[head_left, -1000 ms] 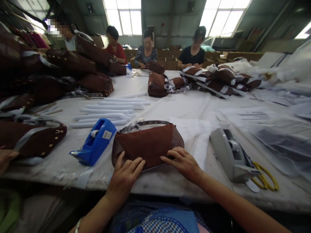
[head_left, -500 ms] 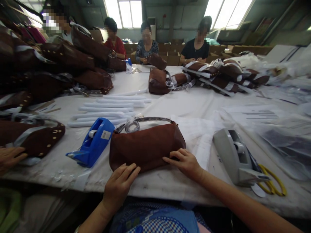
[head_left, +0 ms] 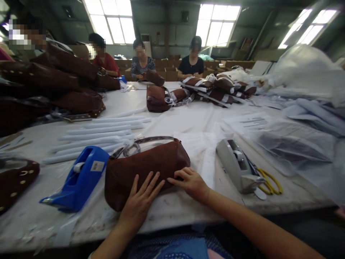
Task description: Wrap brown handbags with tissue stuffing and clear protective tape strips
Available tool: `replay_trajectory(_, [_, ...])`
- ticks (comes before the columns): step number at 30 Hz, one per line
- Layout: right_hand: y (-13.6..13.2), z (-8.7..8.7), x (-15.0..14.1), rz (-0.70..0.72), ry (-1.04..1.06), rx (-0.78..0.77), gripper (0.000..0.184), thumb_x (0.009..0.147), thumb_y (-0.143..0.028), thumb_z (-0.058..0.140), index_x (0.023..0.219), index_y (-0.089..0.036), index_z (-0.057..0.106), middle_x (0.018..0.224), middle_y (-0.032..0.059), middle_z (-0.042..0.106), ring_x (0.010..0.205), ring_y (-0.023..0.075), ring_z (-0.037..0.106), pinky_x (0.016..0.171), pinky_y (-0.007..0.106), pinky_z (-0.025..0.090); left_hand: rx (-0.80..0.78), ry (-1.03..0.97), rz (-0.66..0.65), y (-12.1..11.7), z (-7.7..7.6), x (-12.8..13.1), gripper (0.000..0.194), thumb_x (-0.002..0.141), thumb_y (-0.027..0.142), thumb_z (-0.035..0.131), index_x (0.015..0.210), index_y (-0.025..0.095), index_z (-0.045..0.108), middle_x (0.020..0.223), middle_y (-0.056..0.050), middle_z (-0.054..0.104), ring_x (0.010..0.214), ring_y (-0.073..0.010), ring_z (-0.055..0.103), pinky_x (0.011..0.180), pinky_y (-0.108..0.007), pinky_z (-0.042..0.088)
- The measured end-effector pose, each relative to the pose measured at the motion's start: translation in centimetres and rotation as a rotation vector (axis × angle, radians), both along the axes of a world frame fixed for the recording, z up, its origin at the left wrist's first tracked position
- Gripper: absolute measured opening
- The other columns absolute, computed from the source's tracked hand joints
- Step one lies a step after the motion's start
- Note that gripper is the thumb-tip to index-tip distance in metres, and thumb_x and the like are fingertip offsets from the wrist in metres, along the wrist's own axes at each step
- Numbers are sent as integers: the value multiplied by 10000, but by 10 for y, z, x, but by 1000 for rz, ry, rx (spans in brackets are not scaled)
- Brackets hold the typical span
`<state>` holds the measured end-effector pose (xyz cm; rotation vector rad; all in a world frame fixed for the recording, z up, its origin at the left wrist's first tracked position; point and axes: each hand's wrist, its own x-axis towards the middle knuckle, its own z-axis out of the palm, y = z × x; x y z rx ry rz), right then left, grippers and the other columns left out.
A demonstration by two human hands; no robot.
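A brown handbag (head_left: 147, 163) lies on the white-covered table before me, its wrapped strap (head_left: 151, 139) along the far side. My left hand (head_left: 141, 196) rests flat on the bag's near face, fingers spread and holding nothing. At the bag's lower right edge, my right hand (head_left: 192, 183) is closed, with thumb and forefinger pinching the edge and the other fingers curled. Left of the bag sits a blue tape dispenser (head_left: 83, 176). On the right is a grey tape dispenser (head_left: 237, 165), with yellow-handled scissors (head_left: 271, 181) beside it.
Several white padded rolls (head_left: 94, 135) lie behind the blue dispenser. Brown bags are heaped at the left (head_left: 54, 79) and back right (head_left: 212, 86). Another bag (head_left: 157, 99) stands mid-table. Clear plastic bags (head_left: 293, 144) spread on the right. Several people sit across and at the left.
My left hand has moved up from the bag's lower edge onto its face, its fingers now spread. The right hand stays at the lower edge. My view has turned right.
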<state>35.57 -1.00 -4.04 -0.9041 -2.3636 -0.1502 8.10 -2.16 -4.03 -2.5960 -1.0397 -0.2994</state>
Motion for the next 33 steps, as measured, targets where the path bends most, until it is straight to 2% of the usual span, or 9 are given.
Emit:
replay_trajectory(4, [-43, 6, -11, -163, 393, -304, 340, 960, -129, 500, 1177, -301, 698, 1076, 42, 713, 1001, 199, 633, 993, 405, 483, -33, -53, 27, -6, -8, 0, 637, 938, 134, 353, 1547, 302, 270, 1627, -10, 269, 1501, -231, 233, 1229, -563, 53])
replay_trajectory(7, [-71, 10, -24, -414, 918, -854, 220, 934, -333, 600, 1098, -245, 718, 1099, 81, 717, 994, 243, 685, 922, 398, 536, -60, -64, 40, -8, -8, 2, 673, 916, 102, 357, 1546, 319, 262, 1626, 1, 265, 1499, -224, 240, 1230, -558, 47])
replay_trajectory(9, [-77, 15, -33, -458, 1276, -1237, 362, 857, -432, 691, 1148, -215, 689, 1182, 99, 700, 1055, 268, 684, 959, 415, 527, -76, -69, 46, -7, -7, 2, 689, 903, 84, 354, 1544, 322, 267, 1625, 1, 261, 1498, -228, 243, 1228, -563, 58])
replay_trajectory(11, [-73, 18, -41, -379, 1570, -1453, 512, 800, -429, 742, 1252, -219, 623, 1286, 94, 658, 1165, 260, 641, 1053, 420, 466, -83, -75, 41, -6, -6, 2, 703, 889, 68, 352, 1540, 321, 280, 1622, -2, 265, 1497, -234, 248, 1226, -567, 74])
replay_trajectory(14, [-58, 14, -51, -255, 1753, -1493, 548, 776, -324, 714, 1297, -251, 560, 1305, 72, 645, 1166, 219, 637, 1084, 422, 432, -61, -65, 26, -5, -5, 2, 727, 865, 26, 345, 1532, 313, 306, 1612, -9, 287, 1488, -242, 272, 1223, -572, 102])
replay_trajectory(20, [-38, -3, -63, -261, 1744, -1388, 438, 652, -146, 552, 1076, -233, 625, 1131, 86, 695, 1064, 219, 651, 890, 380, 544, 45, -24, 13, 0, -2, 0, 764, 825, -42, 335, 1522, 272, 344, 1604, -39, 305, 1469, -251, 314, 1225, -570, 101])
replay_trajectory(25, [-37, 14, -75, -199, 1679, -1313, 593, 531, -93, 535, 1102, -239, 604, 1257, 65, 649, 1140, 248, 597, 923, 374, 507, 68, -104, 16, 3, -1, -6, 775, 821, -18, 353, 1533, 286, 319, 1581, -36, 359, 1454, -238, 347, 1235, -534, 112])
replay_trajectory(28, [-38, 23, -88, -111, 1820, -1182, 636, 488, -79, 528, 1095, -257, 592, 1218, 33, 669, 1136, 250, 603, 1006, 409, 462, 75, -143, -10, 5, -1, -11, 781, 824, 21, 375, 1549, 292, 279, 1567, -35, 385, 1457, -229, 342, 1244, -508, 85])
replay_trajectory(33, [-33, 29, -103, -51, 2046, -1214, 626, 476, -50, 533, 1071, -242, 565, 1027, 14, 718, 1020, 228, 669, 981, 396, 478, 213, -154, -27, 8, -15, -14, 733, 883, 174, 501, 1566, 213, 239, 1517, -129, 445, 1498, -253, 227, 1234, -547, 88])
